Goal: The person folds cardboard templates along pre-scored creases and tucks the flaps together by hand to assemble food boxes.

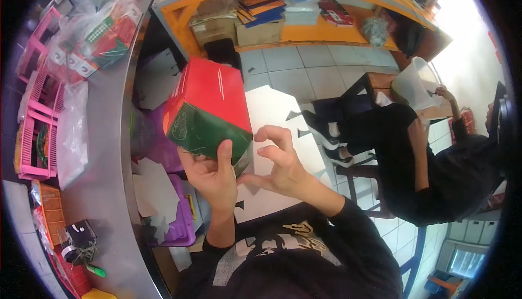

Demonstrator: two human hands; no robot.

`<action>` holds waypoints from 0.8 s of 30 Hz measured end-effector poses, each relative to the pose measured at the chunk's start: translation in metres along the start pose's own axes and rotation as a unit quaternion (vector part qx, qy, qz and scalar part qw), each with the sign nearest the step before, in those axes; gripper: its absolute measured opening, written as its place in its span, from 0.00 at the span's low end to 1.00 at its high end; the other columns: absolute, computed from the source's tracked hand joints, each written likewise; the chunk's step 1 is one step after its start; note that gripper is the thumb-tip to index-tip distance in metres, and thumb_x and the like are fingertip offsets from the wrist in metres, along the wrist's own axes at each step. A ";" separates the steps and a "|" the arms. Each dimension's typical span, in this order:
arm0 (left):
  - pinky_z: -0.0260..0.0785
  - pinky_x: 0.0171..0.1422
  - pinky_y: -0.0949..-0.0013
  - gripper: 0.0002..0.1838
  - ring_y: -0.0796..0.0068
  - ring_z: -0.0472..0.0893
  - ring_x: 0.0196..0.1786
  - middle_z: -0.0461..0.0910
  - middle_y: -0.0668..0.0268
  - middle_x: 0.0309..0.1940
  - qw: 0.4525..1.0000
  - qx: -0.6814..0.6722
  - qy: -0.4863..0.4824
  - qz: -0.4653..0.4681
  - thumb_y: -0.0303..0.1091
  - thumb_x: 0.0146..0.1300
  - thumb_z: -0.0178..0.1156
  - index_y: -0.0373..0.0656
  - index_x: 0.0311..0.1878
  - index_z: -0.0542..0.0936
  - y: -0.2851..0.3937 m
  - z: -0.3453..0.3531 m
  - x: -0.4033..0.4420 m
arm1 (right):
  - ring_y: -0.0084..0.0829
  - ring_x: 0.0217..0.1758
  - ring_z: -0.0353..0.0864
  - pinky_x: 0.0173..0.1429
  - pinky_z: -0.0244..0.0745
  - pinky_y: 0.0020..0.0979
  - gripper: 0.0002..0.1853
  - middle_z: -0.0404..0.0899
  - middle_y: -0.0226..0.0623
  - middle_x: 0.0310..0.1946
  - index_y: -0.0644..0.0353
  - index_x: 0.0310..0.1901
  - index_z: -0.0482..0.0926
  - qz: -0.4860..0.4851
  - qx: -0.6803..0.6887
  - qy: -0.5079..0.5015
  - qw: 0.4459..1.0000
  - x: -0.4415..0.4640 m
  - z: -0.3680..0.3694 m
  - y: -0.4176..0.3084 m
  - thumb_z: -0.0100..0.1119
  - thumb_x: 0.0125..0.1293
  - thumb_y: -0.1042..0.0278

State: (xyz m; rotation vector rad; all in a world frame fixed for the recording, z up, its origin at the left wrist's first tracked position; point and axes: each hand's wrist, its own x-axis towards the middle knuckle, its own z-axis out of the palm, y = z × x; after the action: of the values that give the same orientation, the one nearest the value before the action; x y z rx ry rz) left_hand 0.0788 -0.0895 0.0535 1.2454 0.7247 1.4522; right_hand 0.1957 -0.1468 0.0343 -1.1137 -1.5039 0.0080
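Note:
A red and green box [217,95] is tilted up in front of me, its red face upward and its green side toward me. My left hand [212,174] grips the box from below, thumb on the green side. At the box's right lower corner is my right hand [280,165], fingers curled and apart from the thumb, with nothing visible between them. Beneath both hands lies a large white cut sheet [283,185] with dark notches at its edges.
A steel counter [109,136] runs along the left, with pink baskets [41,114] and plastic bags. Beside it sits a purple crate [187,212]. An orange shelf [353,35] stands ahead. At right a seated person [429,174] holds a translucent bucket [418,84].

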 end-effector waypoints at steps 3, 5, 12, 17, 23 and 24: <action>0.72 0.47 0.75 0.22 0.76 0.79 0.47 0.76 0.60 0.49 1.000 -0.003 0.015 0.011 0.22 0.65 0.59 0.36 0.60 0.64 -0.002 -0.005 0.014 | 0.48 0.48 0.76 0.47 0.77 0.39 0.32 0.71 0.51 0.46 0.62 0.45 0.68 -0.067 -0.044 -0.065 0.995 0.013 0.000 0.001 0.80 0.40 0.71; 0.76 0.39 0.75 0.20 0.75 0.81 0.44 0.77 0.58 0.47 0.998 -0.014 0.026 0.053 0.24 0.66 0.58 0.37 0.59 0.65 -0.001 -0.011 0.018 | 0.48 0.48 0.77 0.48 0.78 0.38 0.29 0.73 0.52 0.46 0.64 0.46 0.69 -0.110 -0.018 -0.078 0.991 0.011 -0.011 0.004 0.76 0.42 0.75; 0.76 0.47 0.74 0.24 0.74 0.80 0.46 0.75 0.57 0.50 0.993 0.004 0.102 0.064 0.23 0.66 0.57 0.36 0.62 0.61 -0.001 -0.002 0.015 | 0.47 0.49 0.79 0.51 0.77 0.39 0.28 0.76 0.52 0.46 0.71 0.53 0.70 0.045 -0.034 0.023 0.998 0.006 0.008 -0.029 0.61 0.45 0.86; 0.75 0.49 0.74 0.25 0.73 0.79 0.48 0.75 0.57 0.51 0.981 0.031 0.137 0.132 0.22 0.65 0.57 0.35 0.63 0.60 0.006 0.016 0.000 | 0.48 0.43 0.79 0.43 0.76 0.35 0.23 0.77 0.50 0.42 0.67 0.50 0.73 0.123 -0.139 0.074 0.980 0.017 0.020 -0.020 0.63 0.49 0.84; 0.73 0.54 0.72 0.28 0.73 0.76 0.53 0.71 0.57 0.55 0.999 0.032 0.004 0.036 0.20 0.63 0.60 0.35 0.63 0.58 0.000 -0.023 0.011 | 0.32 0.31 0.83 0.39 0.76 0.26 0.10 0.83 0.39 0.29 0.68 0.38 0.82 0.262 0.028 0.038 0.964 0.018 -0.013 -0.022 0.66 0.53 0.82; 0.73 0.53 0.73 0.27 0.73 0.76 0.52 0.71 0.58 0.54 1.000 0.015 0.007 0.024 0.21 0.64 0.60 0.35 0.63 0.59 -0.004 -0.026 0.014 | 0.30 0.32 0.84 0.39 0.75 0.25 0.11 0.84 0.38 0.30 0.69 0.39 0.82 0.343 0.111 -0.001 0.933 0.014 -0.021 -0.022 0.67 0.53 0.81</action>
State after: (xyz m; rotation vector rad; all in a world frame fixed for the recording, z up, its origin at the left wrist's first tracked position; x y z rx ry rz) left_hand 0.0569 -0.0708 0.0473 1.2847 0.7327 1.4949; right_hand 0.2011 -0.1617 0.0638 -1.3961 -1.0161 0.6449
